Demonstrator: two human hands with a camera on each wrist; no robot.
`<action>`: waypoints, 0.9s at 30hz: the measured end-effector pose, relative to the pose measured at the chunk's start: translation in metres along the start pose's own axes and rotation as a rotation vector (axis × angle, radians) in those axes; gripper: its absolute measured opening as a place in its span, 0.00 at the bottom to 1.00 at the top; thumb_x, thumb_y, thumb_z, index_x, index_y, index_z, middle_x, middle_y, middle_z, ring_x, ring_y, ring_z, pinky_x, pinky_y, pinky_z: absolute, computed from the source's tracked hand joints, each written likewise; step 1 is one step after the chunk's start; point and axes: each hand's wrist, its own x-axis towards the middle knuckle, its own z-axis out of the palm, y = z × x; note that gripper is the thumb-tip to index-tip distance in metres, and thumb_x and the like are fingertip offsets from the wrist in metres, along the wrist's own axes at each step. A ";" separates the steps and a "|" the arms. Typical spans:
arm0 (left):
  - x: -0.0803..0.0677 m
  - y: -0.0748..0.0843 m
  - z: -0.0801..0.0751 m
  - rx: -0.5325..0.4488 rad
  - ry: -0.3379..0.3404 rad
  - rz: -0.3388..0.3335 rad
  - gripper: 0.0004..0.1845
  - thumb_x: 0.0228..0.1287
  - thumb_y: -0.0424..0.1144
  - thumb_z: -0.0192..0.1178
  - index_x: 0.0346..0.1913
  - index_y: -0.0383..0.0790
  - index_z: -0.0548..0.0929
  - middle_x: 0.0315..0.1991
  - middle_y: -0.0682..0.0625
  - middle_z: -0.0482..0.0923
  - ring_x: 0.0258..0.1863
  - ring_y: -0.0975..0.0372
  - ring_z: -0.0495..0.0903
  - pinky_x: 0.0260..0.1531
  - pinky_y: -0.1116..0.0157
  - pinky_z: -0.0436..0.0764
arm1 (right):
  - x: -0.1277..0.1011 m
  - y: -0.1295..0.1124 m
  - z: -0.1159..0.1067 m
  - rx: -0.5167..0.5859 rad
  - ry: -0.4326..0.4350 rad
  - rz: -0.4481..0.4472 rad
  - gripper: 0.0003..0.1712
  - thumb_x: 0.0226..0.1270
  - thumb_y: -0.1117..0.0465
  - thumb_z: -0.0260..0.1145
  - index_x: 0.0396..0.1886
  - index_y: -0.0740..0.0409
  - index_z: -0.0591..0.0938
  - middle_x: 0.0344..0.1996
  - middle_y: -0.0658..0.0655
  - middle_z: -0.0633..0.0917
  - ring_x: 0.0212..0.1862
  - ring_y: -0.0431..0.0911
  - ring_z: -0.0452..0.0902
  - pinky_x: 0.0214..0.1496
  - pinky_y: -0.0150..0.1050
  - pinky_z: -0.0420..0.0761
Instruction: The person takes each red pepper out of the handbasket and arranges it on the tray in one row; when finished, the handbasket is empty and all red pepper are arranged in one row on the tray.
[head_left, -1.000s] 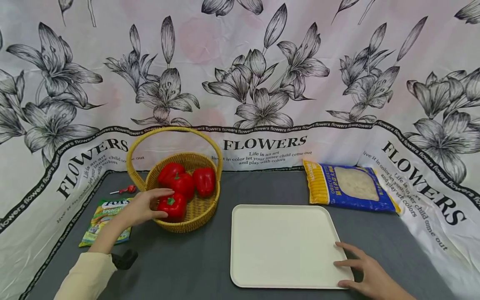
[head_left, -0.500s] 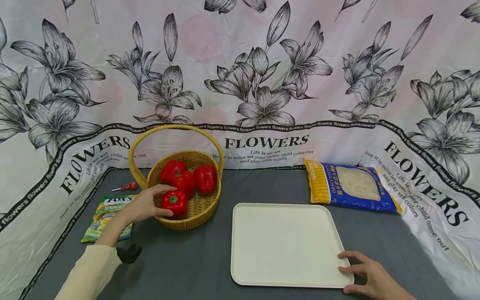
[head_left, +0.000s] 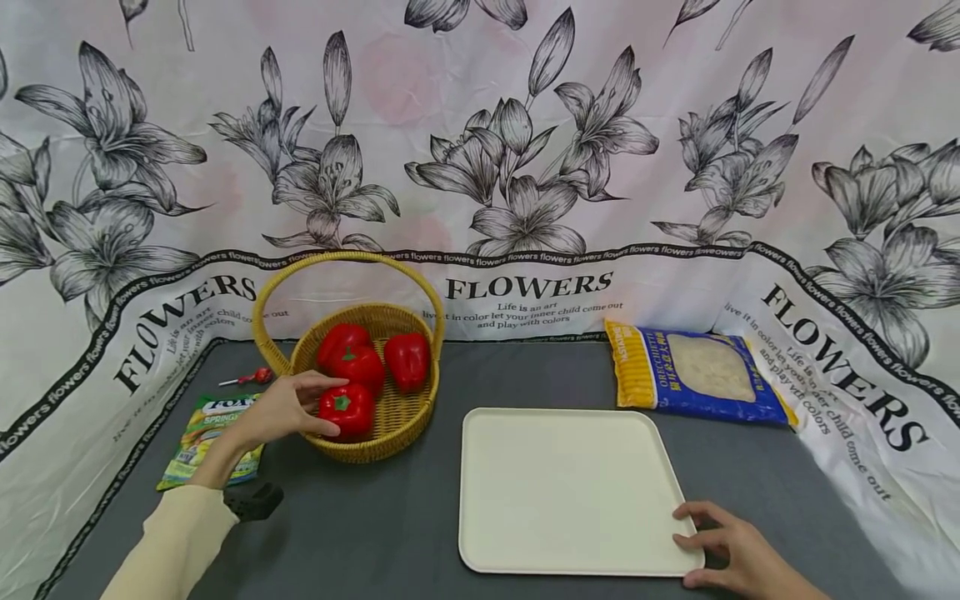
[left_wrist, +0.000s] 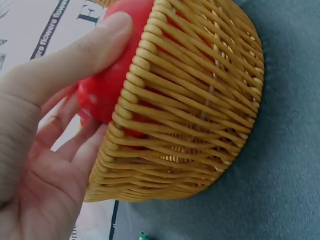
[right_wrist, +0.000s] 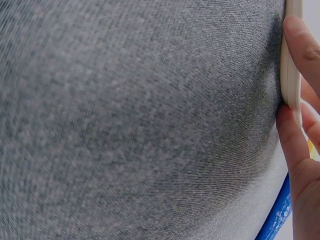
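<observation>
At frame left, the left hand [head_left: 288,408] curled round a pepper [head_left: 347,410] in the basket [head_left: 390,429]; the right hand [head_left: 731,554] pinched the tray [head_left: 566,492] corner. Lifting carelessly might tip the basket.

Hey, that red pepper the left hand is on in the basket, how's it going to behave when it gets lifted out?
The red pepper looks glossy and smooth, so it may be slightly slippery. Its rounded, lobed shape suggests it could roll if set on the flat tray. The left hand spans it easily, so it is probably light.
</observation>
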 end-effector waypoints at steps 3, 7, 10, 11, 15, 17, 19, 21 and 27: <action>-0.001 0.002 -0.001 -0.003 -0.001 -0.008 0.33 0.43 0.43 0.71 0.57 0.44 0.74 0.51 0.45 0.70 0.54 0.52 0.71 0.51 0.56 0.73 | -0.001 0.001 0.001 0.016 0.006 -0.013 0.20 0.41 0.53 0.74 0.35 0.57 0.85 0.44 0.52 0.74 0.47 0.28 0.67 0.37 0.17 0.72; -0.005 0.008 -0.004 -0.057 0.037 -0.067 0.35 0.42 0.42 0.71 0.58 0.42 0.73 0.56 0.42 0.67 0.56 0.49 0.69 0.53 0.57 0.70 | -0.001 0.003 0.002 0.012 0.005 -0.031 0.19 0.41 0.54 0.74 0.36 0.57 0.85 0.44 0.51 0.73 0.44 0.29 0.67 0.36 0.16 0.72; -0.009 0.016 -0.006 -0.110 0.075 -0.103 0.36 0.43 0.40 0.71 0.59 0.37 0.72 0.59 0.38 0.65 0.58 0.46 0.65 0.53 0.56 0.69 | 0.000 0.003 0.003 0.010 0.017 -0.060 0.19 0.40 0.55 0.74 0.35 0.57 0.85 0.44 0.51 0.73 0.41 0.32 0.67 0.34 0.16 0.71; -0.010 0.019 -0.006 -0.133 0.087 -0.108 0.36 0.44 0.39 0.71 0.59 0.36 0.71 0.59 0.37 0.64 0.59 0.45 0.64 0.52 0.56 0.69 | 0.001 0.003 0.004 0.005 0.022 -0.072 0.19 0.40 0.55 0.74 0.35 0.57 0.85 0.44 0.51 0.73 0.40 0.33 0.67 0.33 0.17 0.71; -0.014 0.031 -0.006 -0.200 0.131 -0.121 0.36 0.45 0.36 0.70 0.60 0.32 0.69 0.58 0.34 0.66 0.58 0.45 0.65 0.48 0.60 0.74 | 0.001 0.002 0.002 -0.005 0.009 -0.040 0.19 0.41 0.54 0.74 0.36 0.55 0.85 0.43 0.49 0.73 0.38 0.32 0.64 0.27 0.21 0.69; -0.016 0.036 -0.006 -0.224 0.147 -0.138 0.36 0.45 0.35 0.70 0.60 0.31 0.69 0.58 0.34 0.66 0.58 0.46 0.66 0.45 0.63 0.76 | 0.002 0.001 0.002 -0.013 -0.002 -0.020 0.19 0.42 0.52 0.73 0.36 0.54 0.85 0.43 0.49 0.73 0.37 0.31 0.63 0.26 0.23 0.69; -0.016 0.040 -0.006 -0.228 0.156 -0.153 0.37 0.44 0.35 0.70 0.60 0.32 0.69 0.59 0.34 0.64 0.58 0.45 0.66 0.43 0.64 0.78 | 0.001 0.000 0.001 -0.024 -0.005 -0.013 0.19 0.42 0.52 0.73 0.36 0.55 0.86 0.43 0.49 0.73 0.36 0.31 0.63 0.25 0.24 0.68; -0.016 0.045 -0.005 -0.221 0.161 -0.159 0.37 0.43 0.36 0.71 0.60 0.32 0.68 0.60 0.35 0.62 0.59 0.45 0.64 0.43 0.64 0.77 | 0.000 -0.001 0.001 -0.028 -0.004 -0.012 0.20 0.41 0.52 0.73 0.36 0.55 0.86 0.43 0.50 0.73 0.36 0.31 0.64 0.25 0.24 0.69; -0.015 0.064 -0.001 -0.203 0.166 -0.128 0.38 0.43 0.36 0.71 0.61 0.33 0.68 0.63 0.37 0.56 0.60 0.43 0.61 0.46 0.62 0.75 | -0.001 0.001 0.000 -0.016 -0.032 -0.005 0.20 0.44 0.52 0.72 0.37 0.57 0.85 0.44 0.52 0.73 0.39 0.32 0.67 0.29 0.24 0.75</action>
